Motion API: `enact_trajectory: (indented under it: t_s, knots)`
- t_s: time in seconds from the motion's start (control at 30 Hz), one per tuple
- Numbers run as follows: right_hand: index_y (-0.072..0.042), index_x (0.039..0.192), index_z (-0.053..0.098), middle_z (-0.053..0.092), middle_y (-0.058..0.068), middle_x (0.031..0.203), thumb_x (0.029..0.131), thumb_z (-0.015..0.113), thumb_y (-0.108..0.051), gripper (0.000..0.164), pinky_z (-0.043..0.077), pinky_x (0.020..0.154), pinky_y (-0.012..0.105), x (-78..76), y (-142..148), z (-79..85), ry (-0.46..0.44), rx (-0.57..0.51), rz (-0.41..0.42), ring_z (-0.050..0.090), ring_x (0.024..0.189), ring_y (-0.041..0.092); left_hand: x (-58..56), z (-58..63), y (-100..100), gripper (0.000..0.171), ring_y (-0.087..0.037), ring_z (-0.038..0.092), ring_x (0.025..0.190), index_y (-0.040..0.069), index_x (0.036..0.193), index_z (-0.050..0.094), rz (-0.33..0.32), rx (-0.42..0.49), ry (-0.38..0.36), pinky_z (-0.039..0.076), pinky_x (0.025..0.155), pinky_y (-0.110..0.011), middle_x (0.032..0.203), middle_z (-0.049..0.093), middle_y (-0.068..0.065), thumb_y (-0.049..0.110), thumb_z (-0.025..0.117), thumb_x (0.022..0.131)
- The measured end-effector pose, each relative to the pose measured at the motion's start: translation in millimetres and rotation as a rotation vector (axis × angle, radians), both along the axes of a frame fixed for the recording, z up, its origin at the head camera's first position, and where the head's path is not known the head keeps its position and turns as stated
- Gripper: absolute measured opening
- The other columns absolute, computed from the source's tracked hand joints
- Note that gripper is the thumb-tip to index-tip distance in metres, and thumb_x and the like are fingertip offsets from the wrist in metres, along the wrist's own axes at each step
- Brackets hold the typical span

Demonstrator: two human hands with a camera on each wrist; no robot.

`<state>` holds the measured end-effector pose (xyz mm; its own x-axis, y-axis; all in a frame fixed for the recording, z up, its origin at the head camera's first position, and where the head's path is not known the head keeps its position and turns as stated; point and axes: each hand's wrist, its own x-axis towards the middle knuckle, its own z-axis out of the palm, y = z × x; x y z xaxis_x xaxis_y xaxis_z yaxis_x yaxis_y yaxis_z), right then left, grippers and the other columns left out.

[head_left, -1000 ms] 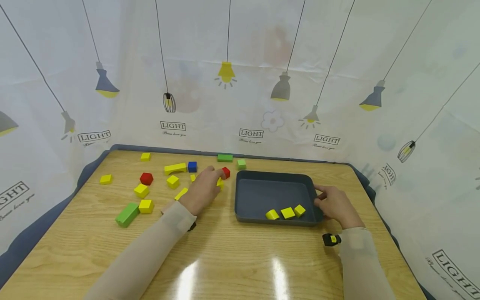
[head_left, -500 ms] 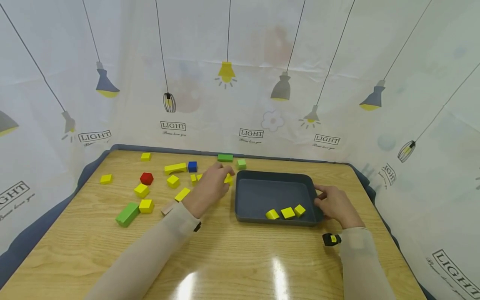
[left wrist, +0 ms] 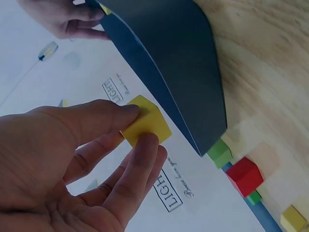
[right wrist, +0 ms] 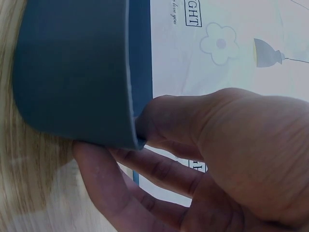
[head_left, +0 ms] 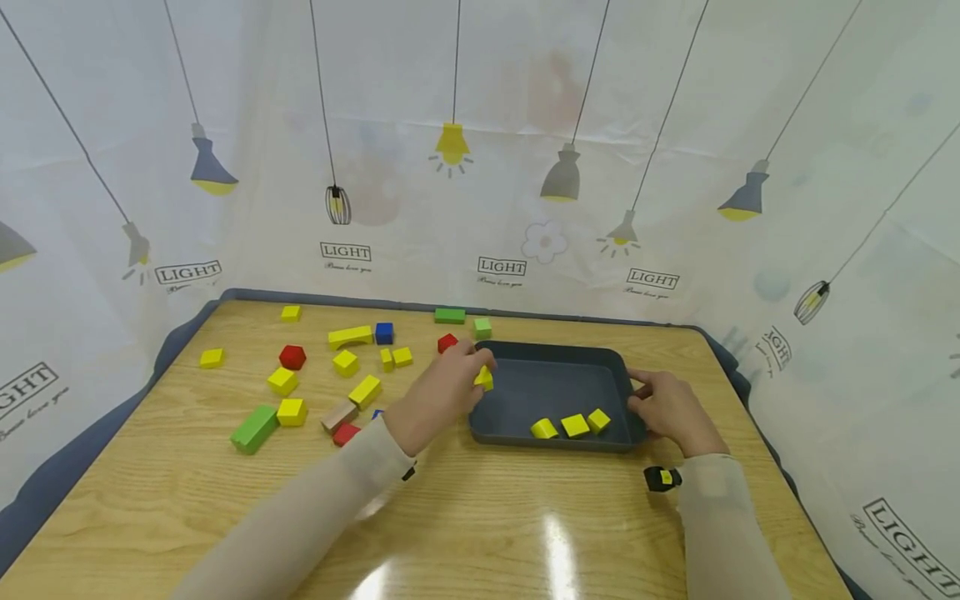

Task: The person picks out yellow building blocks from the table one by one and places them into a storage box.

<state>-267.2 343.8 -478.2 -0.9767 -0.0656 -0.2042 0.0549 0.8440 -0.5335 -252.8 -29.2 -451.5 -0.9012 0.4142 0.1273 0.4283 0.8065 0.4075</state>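
My left hand (head_left: 442, 392) pinches a yellow block (left wrist: 146, 122) between thumb and fingertips, at the left rim of a dark grey rectangular tray (head_left: 551, 383). In the left wrist view the block is held up beside the tray's outer wall. My right hand (head_left: 675, 408) grips the tray's right side, thumb over the rim and fingers against the outside wall (right wrist: 72, 72). Three yellow blocks, one of them rounded (head_left: 544, 429), lie in the tray near its front wall.
Left of the tray are scattered blocks: a yellow arch (head_left: 350, 337), a blue cube (head_left: 385, 333), a long green block (head_left: 255, 429), a red block (head_left: 292, 357) and several yellow ones. Behind the tray's left corner sit a red block (head_left: 447, 342) and a light green cube (head_left: 482, 328).
My left hand has moved right from among the scattered blocks to the tray's left rim, carrying the yellow block. The right hand and tray have stayed in place.
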Motion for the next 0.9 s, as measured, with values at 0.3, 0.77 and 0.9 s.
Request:
enact_trajectory:
  t_s: [0.3,0.77,0.9]
  knots:
    - [-0.001,0.176,0.047,0.072,0.037,0.148,0.112,0.066,-0.008,0.066,0.072,0.071,0.040,-0.2,0.4,-0.4,-0.010,-0.007,-0.007,0.080,0.096,0.033,11.7,-9.0,17.6,0.036,-0.023,0.071,0.104,0.009,0.140,0.078,-0.093,-0.058,-0.038,0.071,0.098,-0.033,0.130,0.071,-0.016,0.007,0.087,0.105]
    - [-0.006,0.175,0.052,0.076,0.035,0.143,0.110,0.071,-0.012,0.068,0.071,0.069,0.039,-13.8,14.6,-15.9,-0.003,-0.037,0.018,0.080,0.093,0.032,20.2,-16.5,33.8,0.032,-0.020,0.072,0.105,0.011,0.139,0.081,-0.186,-0.074,-0.006,0.069,0.093,-0.026,0.130,0.075,-0.013,0.008,0.085,0.107]
    - [-0.006,0.175,0.051,0.076,0.035,0.143,0.110,0.071,-0.012,0.068,0.071,0.068,0.039,-10.9,11.9,-12.6,-0.006,-0.040,0.014,0.080,0.092,0.032,22.0,-15.6,38.7,0.032,-0.019,0.073,0.105,0.012,0.138,0.082,-0.189,-0.075,-0.007,0.069,0.094,-0.025,0.130,0.076,-0.011,0.010,0.086,0.107]
